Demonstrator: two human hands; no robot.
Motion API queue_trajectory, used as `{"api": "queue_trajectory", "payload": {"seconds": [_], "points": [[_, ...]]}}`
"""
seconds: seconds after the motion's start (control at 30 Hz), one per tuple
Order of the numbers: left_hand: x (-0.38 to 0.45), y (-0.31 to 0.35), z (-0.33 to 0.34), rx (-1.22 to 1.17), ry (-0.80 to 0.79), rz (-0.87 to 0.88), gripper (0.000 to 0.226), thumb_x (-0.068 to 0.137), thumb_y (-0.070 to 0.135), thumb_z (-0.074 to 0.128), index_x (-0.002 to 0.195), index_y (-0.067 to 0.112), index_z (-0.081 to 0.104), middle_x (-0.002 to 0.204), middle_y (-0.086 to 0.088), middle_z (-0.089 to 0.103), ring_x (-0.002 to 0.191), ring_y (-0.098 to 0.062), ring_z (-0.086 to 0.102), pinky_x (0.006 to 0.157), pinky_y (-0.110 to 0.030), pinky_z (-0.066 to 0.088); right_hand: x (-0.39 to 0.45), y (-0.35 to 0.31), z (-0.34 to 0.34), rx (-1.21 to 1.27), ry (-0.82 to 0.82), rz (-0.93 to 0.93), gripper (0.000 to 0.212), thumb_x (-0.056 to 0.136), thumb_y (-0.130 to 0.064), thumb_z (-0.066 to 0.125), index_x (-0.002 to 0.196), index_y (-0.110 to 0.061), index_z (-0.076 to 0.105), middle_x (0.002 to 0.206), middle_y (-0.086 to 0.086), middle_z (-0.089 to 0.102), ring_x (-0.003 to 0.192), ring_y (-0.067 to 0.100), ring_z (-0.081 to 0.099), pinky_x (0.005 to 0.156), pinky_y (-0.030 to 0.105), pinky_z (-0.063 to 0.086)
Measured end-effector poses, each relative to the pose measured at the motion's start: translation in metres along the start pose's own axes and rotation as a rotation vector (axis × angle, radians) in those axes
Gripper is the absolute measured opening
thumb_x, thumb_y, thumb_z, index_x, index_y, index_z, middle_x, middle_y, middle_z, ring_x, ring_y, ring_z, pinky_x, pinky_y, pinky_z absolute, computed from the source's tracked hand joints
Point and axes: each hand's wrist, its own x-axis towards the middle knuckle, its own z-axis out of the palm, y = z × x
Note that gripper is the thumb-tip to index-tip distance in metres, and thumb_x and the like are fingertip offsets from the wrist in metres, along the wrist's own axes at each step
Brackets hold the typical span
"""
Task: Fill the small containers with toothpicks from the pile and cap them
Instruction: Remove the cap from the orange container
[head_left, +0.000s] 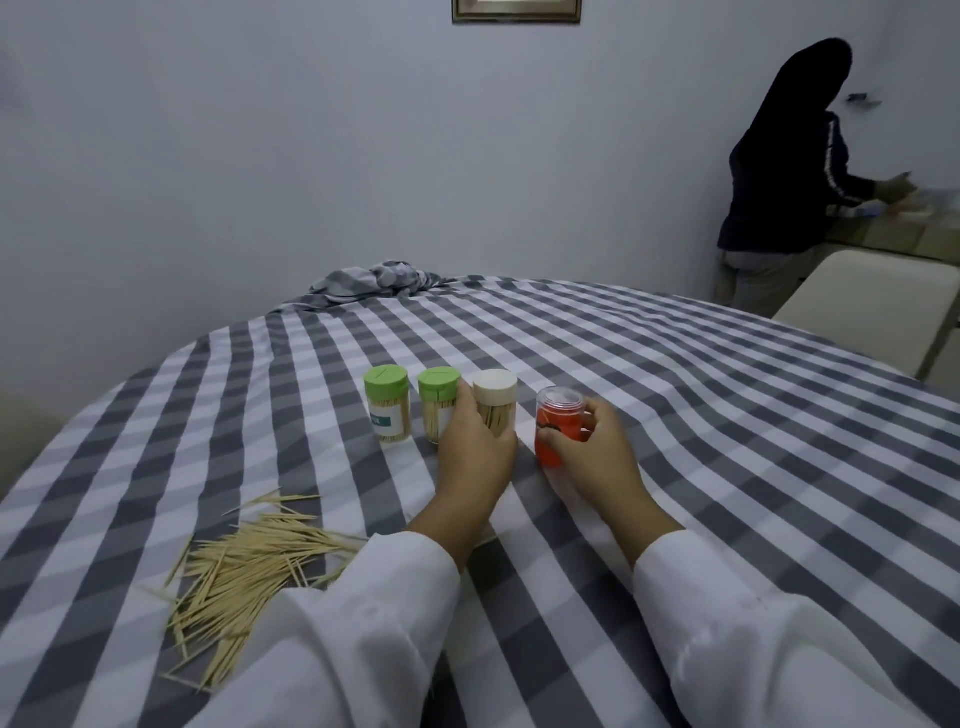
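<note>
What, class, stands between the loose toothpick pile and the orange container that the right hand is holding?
The left forearm crosses that path, with the left hand on the white-capped container. The pile lies left of it; the orange container, in the right hand, is capped.

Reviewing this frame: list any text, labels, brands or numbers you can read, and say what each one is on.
No text is legible.
Leftmost green-capped container: white label with a teal band, lettering too blurred to read.
Orange container: dark mark on its side, partly hidden by the right hand, unreadable.
Framed picture on the wall: cropped, nothing legible.
</note>
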Motion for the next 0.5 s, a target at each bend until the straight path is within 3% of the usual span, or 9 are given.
{"api": "queue_trajectory", "payload": {"seconds": [0.1, 0.17, 0.3, 0.4, 0.5], "points": [[-0.021, -0.004, -0.014, -0.004, -0.095, 0.048, 0.074, 0.089, 0.013, 0.063, 0.149, 0.029, 0.024, 0.147, -0.002, 0.041, 0.134, -0.021, 0.041, 0.105, -0.041, 0.043, -0.021, -0.005, -0.001, 0.018, -0.059, 0.02, 0.067, 0.085, -0.02, 0.068, 0.14, -0.023, 0.031, 0.141, 0.002, 0.042, 0.12, 0.019, 0.045, 0.094, 0.031, 0.041], [-0.039, -0.008, -0.025, 0.03, -0.196, 0.069, 0.081, 0.086, 0.012, 0.065, 0.15, 0.03, 0.019, 0.147, 0.0, 0.041, 0.133, -0.019, 0.042, 0.104, -0.036, 0.044, -0.037, -0.007, 0.0, 0.007, -0.114, 0.026, 0.07, 0.084, -0.017, 0.069, 0.141, -0.025, 0.029, 0.143, 0.002, 0.04, 0.125, 0.021, 0.043, 0.098, 0.034, 0.041], [-0.074, -0.021, -0.042, 0.111, -0.352, 0.125, 0.095, 0.08, 0.016, 0.073, 0.15, 0.036, 0.012, 0.151, 0.004, 0.036, 0.134, -0.015, 0.039, 0.104, -0.032, 0.042, -0.07, -0.01, 0.003, -0.033, -0.237, 0.02, 0.068, 0.083, -0.01, 0.067, 0.14, -0.025, 0.032, 0.14, 0.002, 0.043, 0.114, 0.015, 0.046, 0.087, 0.026, 0.045], [-0.095, -0.029, -0.05, 0.081, -0.336, 0.123, 0.095, 0.078, 0.02, 0.076, 0.15, 0.035, 0.015, 0.15, 0.004, 0.037, 0.133, -0.017, 0.041, 0.104, -0.035, 0.043, -0.09, -0.008, 0.007, -0.019, -0.317, 0.021, 0.066, 0.083, -0.013, 0.068, 0.137, -0.025, 0.033, 0.127, -0.003, 0.047, 0.103, 0.008, 0.043, 0.065, 0.012, 0.043], [-0.109, -0.034, -0.056, 0.051, -0.247, 0.129, 0.087, 0.078, 0.021, 0.076, 0.148, 0.033, 0.025, 0.145, 0.003, 0.044, 0.127, -0.016, 0.047, 0.097, -0.027, 0.046, -0.105, -0.006, 0.011, -0.029, -0.306, 0.003, 0.061, 0.08, -0.027, 0.072, 0.131, -0.026, 0.038, 0.116, -0.008, 0.046, 0.104, 0.009, 0.045, 0.075, 0.017, 0.047]]}}
